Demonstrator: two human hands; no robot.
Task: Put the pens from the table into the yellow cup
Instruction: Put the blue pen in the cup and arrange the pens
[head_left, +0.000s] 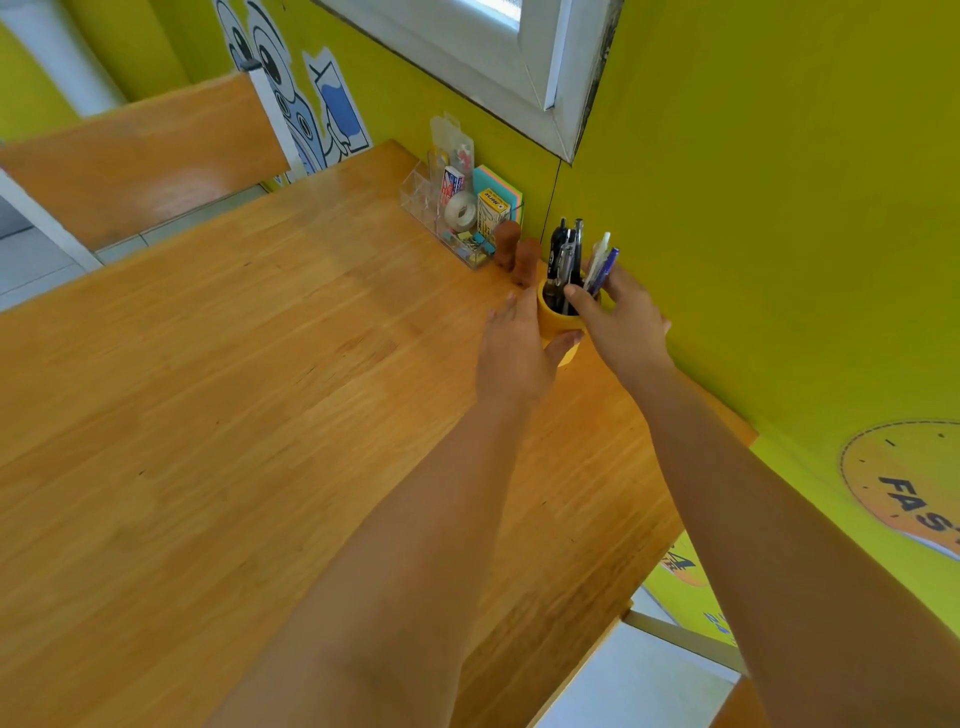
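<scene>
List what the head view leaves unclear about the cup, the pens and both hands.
- Yellow cup: its base and near side are hidden by the left hand.
- Pens: lower ends sit inside the cup; the exact count is unclear where they overlap.
- Right hand: whether its grip is closed on the blue pen is unclear; its fingertips lie behind the pens.
</scene>
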